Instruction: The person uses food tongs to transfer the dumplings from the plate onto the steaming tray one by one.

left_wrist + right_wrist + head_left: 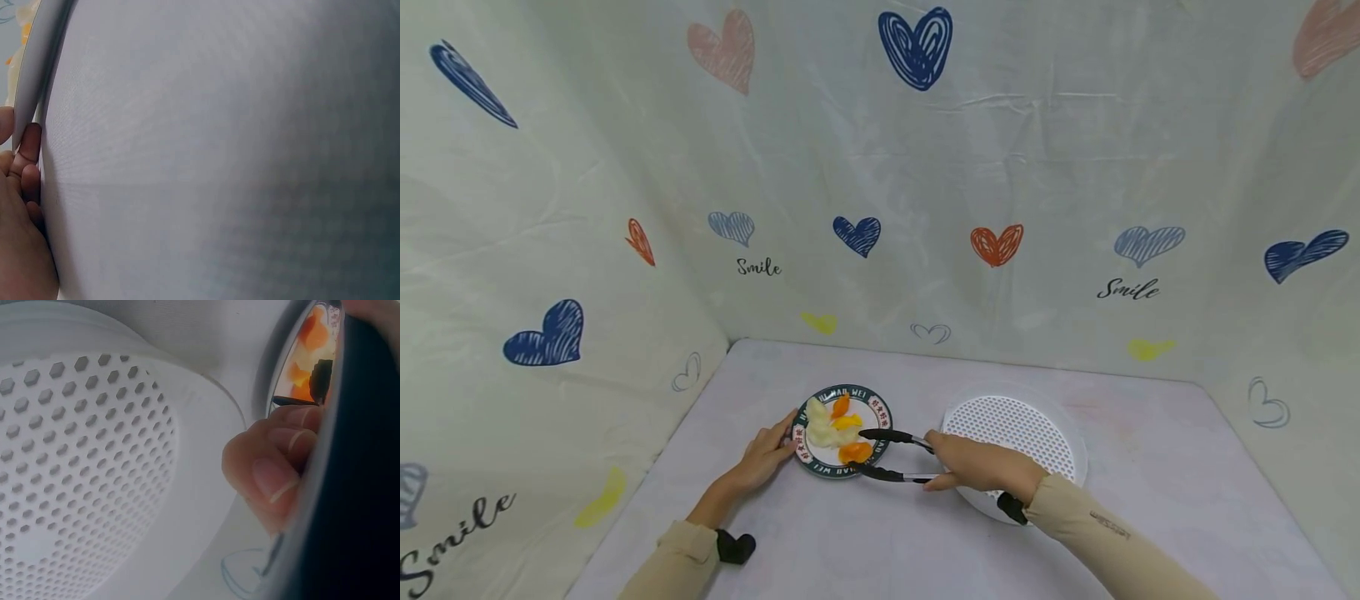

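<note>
Black-tipped tongs in my right hand, fingers curled round their handles, straddle the orange piece on the plate, so I squeeze gently while my left hand, fingers resting at the rim, steadies the plate.

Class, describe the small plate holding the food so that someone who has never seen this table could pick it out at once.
On the pale table, left of the white perforated tray, sits a small round plate. The left hand touches its near-left edge, and the right hand reaches black-tipped tongs over it. Unlike the tray, it has a dark green lettered rim and holds pale and orange food pieces.
</note>
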`<state>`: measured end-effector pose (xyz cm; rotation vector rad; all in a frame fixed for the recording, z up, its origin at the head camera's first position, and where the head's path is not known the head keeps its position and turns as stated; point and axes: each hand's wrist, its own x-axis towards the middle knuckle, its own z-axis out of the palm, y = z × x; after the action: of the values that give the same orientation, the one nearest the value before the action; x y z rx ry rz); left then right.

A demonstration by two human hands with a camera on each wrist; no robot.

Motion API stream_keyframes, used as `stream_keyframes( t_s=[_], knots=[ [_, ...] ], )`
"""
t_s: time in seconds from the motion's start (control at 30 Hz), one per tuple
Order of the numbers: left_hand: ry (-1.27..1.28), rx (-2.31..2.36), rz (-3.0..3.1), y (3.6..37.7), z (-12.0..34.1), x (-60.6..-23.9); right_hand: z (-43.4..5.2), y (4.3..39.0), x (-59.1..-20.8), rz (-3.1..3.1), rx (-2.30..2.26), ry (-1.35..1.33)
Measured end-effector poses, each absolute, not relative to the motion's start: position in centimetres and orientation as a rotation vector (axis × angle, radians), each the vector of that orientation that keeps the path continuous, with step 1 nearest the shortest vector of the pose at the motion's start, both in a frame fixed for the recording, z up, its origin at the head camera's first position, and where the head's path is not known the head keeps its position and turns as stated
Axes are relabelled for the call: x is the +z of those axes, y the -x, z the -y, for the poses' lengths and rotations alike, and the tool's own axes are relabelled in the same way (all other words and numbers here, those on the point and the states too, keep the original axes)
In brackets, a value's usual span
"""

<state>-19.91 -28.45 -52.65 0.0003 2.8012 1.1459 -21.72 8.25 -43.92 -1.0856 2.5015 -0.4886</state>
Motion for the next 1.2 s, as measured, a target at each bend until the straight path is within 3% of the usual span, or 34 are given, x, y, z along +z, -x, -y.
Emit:
stream_keyframes(
  t_s=[1.2],
  knots=[
    [-0.024, 1.159, -2.785, 19.9, 28.8, -52.7, -6.2, 22.5, -43.6, -2.430, -0.418, 1.024]
  ],
)
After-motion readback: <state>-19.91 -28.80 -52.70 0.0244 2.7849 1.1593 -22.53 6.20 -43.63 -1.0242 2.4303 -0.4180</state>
